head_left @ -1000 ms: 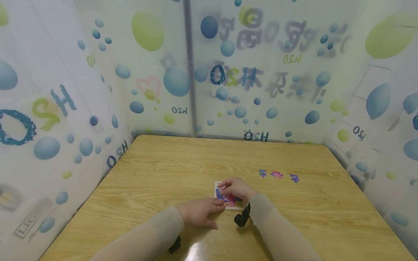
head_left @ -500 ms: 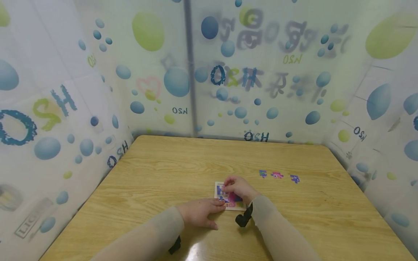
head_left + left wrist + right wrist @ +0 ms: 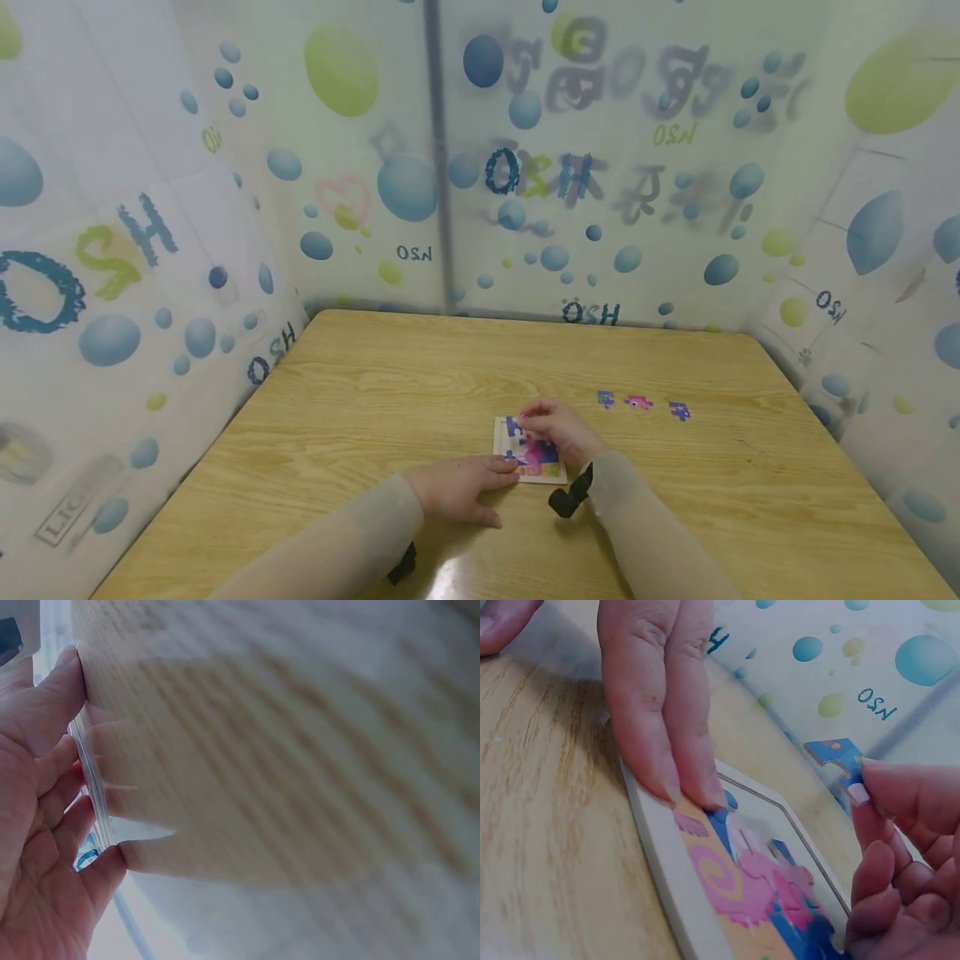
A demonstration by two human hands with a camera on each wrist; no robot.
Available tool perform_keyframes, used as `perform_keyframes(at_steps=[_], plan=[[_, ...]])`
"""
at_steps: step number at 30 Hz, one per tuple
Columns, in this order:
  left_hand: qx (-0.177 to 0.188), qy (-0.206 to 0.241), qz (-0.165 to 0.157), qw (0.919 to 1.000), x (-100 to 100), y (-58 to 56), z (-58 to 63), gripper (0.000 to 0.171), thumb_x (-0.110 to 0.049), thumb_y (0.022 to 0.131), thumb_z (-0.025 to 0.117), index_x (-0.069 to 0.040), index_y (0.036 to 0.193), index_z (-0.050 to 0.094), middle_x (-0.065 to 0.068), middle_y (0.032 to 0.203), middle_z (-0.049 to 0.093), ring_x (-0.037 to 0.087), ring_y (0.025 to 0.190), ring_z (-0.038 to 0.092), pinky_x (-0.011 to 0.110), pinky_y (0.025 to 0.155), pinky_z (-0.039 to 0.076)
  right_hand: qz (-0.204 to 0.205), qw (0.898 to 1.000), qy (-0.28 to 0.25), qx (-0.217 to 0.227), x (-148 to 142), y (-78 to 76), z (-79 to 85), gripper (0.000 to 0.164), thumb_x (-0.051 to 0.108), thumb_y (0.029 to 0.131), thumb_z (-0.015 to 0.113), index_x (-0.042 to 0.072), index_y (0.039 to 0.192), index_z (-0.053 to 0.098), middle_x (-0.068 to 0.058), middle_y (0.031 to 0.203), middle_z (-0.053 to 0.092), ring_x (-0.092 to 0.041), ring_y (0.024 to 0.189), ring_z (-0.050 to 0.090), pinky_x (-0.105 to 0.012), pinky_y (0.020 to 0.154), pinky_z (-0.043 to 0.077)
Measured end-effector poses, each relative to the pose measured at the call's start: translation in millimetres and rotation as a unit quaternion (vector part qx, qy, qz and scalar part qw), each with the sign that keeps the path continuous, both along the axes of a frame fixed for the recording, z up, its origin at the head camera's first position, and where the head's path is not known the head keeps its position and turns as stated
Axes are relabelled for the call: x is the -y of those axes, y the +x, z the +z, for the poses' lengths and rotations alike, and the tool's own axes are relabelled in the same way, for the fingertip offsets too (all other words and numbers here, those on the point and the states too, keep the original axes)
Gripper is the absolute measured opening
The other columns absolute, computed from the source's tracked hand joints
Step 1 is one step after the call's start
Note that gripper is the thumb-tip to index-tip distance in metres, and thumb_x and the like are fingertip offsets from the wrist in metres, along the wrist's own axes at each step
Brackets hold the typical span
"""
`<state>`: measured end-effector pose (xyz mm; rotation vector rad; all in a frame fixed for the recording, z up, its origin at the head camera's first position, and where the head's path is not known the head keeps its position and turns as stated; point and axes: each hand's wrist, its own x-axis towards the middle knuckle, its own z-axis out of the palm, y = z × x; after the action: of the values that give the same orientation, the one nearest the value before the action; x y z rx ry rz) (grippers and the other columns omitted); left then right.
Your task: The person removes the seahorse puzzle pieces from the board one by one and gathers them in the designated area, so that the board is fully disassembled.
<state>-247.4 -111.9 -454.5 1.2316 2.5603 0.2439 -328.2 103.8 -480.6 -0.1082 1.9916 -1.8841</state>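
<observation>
My right hand point(image 3: 564, 432) pinches a blue jigsaw piece point(image 3: 838, 753) between thumb and fingertips. In the right wrist view that piece is raised above the puzzle board point(image 3: 646, 834), tilted, with a notch in its lower edge. The board has a pale frame and a partly filled picture with a pink figure point(image 3: 754, 874) and blue and orange parts. Straight fingers of my left hand point(image 3: 459, 490) rest on the board's near left edge, its thumb spread on the table. Only my left palm and fingers point(image 3: 45, 825) against the wooden surface show in the left wrist view.
Three loose jigsaw pieces lie in a row beyond the board to the right: a blue-green one point(image 3: 605, 399), a pink one point(image 3: 638, 402) and a blue-purple one point(image 3: 679, 410). A patterned curtain point(image 3: 360, 208) encloses the wooden table point(image 3: 405, 375) at the back and sides.
My right hand has moved from over the board's middle toward its upper right, uncovering more of the picture. My left hand stays in place on the board's edge.
</observation>
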Motion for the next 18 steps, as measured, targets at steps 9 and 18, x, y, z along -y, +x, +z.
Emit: perform_keyframes(at_steps=[9, 18], plan=[[-0.001, 0.001, 0.004, 1.0, 0, -2.1, -1.9, 0.069, -0.046, 0.09, 0.062, -0.014, 0.147, 0.04, 0.001, 0.155, 0.031, 0.022, 0.141, 0.029, 0.037, 0.115, 0.026, -0.019, 1.0, -0.02, -0.002, -14, -3.7, 1.6, 0.007, 0.009, 0.088, 0.068, 0.008, 0.093, 0.065, -0.001, 0.089, 0.058, -0.017, 0.074, 0.045, -0.025, 0.064, 0.037], [-0.003, -0.001, 0.006, 1.0, 0, -1.2, -2.1, 0.069, -0.046, 0.089, 0.062, -0.014, 0.147, 0.04, 0.001, 0.155, 0.031, 0.023, 0.141, 0.03, 0.038, 0.115, 0.025, -0.045, 0.998, 0.032, -0.026, -48, -5.9, 4.9, 0.013, 0.014, 0.088, 0.07, 0.006, 0.097, 0.065, 0.0, 0.09, 0.06, -0.019, 0.083, 0.047, -0.029, 0.071, 0.038]])
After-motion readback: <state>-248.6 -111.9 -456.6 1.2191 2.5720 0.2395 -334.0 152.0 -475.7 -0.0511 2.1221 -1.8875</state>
